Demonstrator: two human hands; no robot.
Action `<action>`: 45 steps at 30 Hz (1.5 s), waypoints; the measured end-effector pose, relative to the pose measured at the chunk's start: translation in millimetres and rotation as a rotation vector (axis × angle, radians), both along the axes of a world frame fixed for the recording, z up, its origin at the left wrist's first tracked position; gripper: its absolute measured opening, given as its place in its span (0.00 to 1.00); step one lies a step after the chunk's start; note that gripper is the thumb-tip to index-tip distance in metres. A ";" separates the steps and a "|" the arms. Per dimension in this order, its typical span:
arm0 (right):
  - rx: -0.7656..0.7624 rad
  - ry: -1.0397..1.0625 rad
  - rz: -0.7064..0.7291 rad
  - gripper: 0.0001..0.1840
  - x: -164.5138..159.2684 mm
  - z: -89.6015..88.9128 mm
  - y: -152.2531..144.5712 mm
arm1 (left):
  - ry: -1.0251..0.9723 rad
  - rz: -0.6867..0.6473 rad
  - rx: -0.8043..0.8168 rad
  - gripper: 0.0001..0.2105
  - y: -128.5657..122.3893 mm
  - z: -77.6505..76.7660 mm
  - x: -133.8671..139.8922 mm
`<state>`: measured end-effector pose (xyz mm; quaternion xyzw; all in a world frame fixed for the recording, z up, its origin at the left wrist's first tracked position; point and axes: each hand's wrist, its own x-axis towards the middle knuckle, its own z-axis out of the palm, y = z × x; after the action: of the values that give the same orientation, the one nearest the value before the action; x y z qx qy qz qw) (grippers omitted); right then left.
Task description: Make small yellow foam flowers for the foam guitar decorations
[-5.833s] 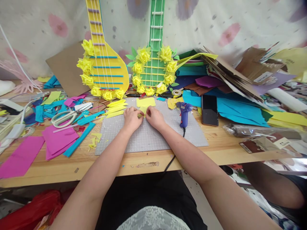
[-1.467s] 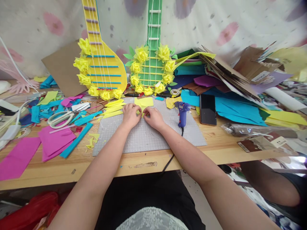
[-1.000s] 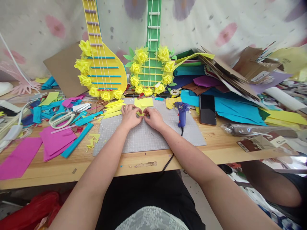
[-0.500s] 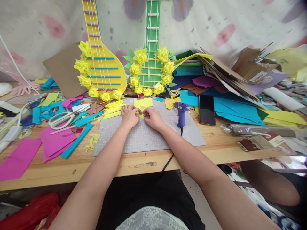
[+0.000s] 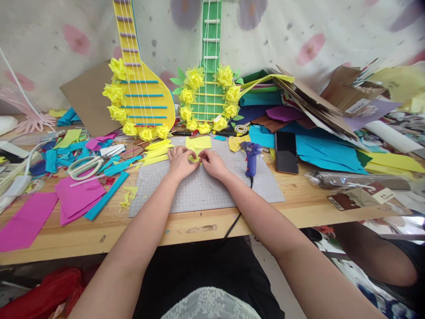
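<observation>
Yellow paper [image 5: 195,159] — well outside cardboard box [image 5: 343,91]

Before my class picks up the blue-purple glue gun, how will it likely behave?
The glue gun should feel rigid, as its body looks like hard plastic. The black cord, trailing off the table, may tug when it's lifted. Its angular shape makes rolling unlikely.

Matt yellow paper on the small piece [image 5: 195,158], and crinkled paper across the flowers [image 5: 193,79]! Smooth pale wood on the desk [image 5: 86,239], one rough scar; plastic glue gun [image 5: 252,160]; glossy black phone screen [image 5: 286,150]; shiny, clear plastic wrapper [image 5: 352,180]; matt brown cardboard [image 5: 88,99].
</observation>
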<state>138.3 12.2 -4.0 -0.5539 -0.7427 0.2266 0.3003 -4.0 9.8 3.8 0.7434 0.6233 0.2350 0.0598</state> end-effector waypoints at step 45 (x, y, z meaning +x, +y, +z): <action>0.237 -0.405 0.064 0.18 -17.1 14.9 -12.5 | 0.005 -0.039 0.055 0.25 4.1 3.4 -15.3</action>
<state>121.2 -0.3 10.9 -0.5252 -0.8263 0.0314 0.2008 -19.3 13.9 7.3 0.7573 0.6023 0.2489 0.0425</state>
